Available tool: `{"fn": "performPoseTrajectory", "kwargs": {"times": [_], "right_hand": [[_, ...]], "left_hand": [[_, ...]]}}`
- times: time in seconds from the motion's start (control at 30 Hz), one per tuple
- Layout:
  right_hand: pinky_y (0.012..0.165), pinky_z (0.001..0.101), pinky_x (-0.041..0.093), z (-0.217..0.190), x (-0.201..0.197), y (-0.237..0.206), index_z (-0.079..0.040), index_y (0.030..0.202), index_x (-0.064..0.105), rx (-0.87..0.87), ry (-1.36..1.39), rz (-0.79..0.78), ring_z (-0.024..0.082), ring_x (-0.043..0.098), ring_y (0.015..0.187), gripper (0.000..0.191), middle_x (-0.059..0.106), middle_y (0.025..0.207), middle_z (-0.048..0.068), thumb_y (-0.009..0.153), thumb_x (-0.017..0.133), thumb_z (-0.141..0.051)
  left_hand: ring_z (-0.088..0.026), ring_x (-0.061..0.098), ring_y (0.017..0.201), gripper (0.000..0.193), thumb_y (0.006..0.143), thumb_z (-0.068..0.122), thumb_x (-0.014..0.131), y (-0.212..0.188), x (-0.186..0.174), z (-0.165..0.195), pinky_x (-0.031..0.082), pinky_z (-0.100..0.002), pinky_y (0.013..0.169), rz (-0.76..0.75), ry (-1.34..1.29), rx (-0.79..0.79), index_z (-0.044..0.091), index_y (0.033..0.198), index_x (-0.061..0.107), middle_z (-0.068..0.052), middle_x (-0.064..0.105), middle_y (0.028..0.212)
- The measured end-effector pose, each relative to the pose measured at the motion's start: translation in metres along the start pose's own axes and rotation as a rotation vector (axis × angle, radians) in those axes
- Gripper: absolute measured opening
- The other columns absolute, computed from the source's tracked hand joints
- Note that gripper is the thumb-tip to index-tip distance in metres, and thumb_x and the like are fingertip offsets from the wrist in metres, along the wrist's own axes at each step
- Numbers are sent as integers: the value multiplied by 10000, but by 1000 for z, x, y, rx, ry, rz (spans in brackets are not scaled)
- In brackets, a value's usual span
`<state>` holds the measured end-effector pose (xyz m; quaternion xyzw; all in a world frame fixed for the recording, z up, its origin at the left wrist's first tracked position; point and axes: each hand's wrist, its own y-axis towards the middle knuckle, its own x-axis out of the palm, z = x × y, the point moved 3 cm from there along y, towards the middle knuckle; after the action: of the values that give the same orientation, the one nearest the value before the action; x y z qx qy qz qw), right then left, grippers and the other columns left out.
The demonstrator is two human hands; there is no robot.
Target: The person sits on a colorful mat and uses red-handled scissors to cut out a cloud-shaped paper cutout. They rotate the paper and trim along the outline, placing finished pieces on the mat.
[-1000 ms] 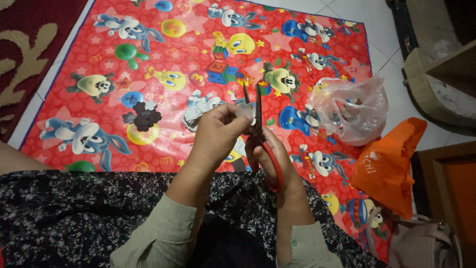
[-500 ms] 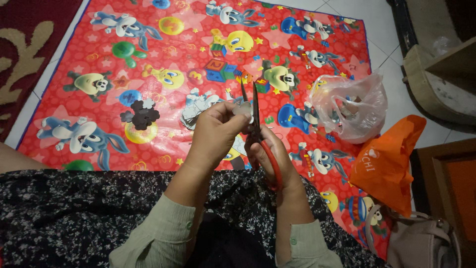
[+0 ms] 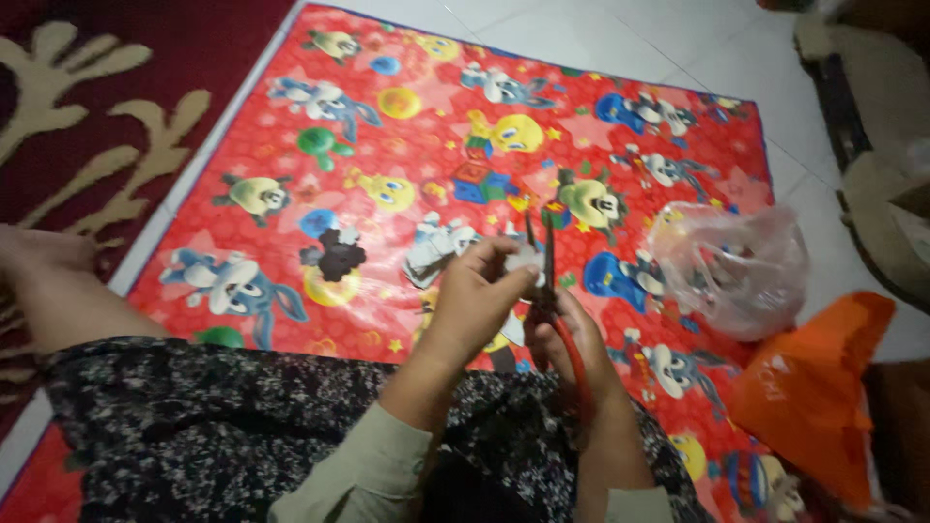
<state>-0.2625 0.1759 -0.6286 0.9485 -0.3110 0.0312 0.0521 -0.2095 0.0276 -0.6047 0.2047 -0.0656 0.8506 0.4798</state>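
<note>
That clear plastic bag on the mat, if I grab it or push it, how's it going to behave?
The clear plastic bag looks thin and crumpled, so it would likely be floppy and sag when lifted. It seems to hold small items, probably light, which may shift inside. On the glossy red mat, a push would probably slide or deform it rather than tip it.

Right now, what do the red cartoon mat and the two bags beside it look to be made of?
The mat looks like glossy plastic sheet: light glares off its printed surface. The clear bag seems thin crinkled plastic film, see-through. The orange bag looks matte and soft, perhaps non-woven fabric, though it is hard to tell.
</note>
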Motion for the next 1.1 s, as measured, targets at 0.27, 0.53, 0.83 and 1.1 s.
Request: {"fn": "performPoseTrajectory", "kwargs": {"times": [0.27, 0.53, 0.83, 1.1], "right_hand": [[485, 245, 413, -5, 6, 2, -41, 1368, 474, -48, -7, 12, 90, 520, 599, 853, 550, 801, 17, 836, 713, -663], [540, 257, 430, -11, 12, -3, 14, 1323, 528, -79, 17, 3, 103, 561, 638, 885, 662, 912, 58, 862, 685, -724], [620, 275, 454, -13, 14, -4, 0, 1340, 515, -131, 76, -51, 112, 560, 696, 813, 671, 1018, 88, 928, 678, -681], [643, 267, 451, -14, 10, -8, 1, 1380, 478, -107, 101, -60, 110, 552, 713, 823, 694, 1047, 113, 915, 715, -637]], "left_hand": [[-97, 663, 804, 114, 922, 90, 723, -4, 0, 2, 538, -258, 742, -23, -37, -25, -5, 959, 672, -41, 711, 879], [-80, 638, 734, 138, 927, 146, 685, -5, 1, 3, 535, -243, 682, 33, -56, -102, 23, 991, 673, -23, 701, 847], [-59, 551, 597, 147, 911, 155, 702, -7, 4, 11, 408, -221, 478, -1, -87, -226, 33, 975, 652, -9, 644, 774], [-59, 574, 605, 172, 894, 163, 735, -8, 4, 11, 416, -222, 485, -17, -4, -222, 14, 942, 666, -17, 670, 773]]}}
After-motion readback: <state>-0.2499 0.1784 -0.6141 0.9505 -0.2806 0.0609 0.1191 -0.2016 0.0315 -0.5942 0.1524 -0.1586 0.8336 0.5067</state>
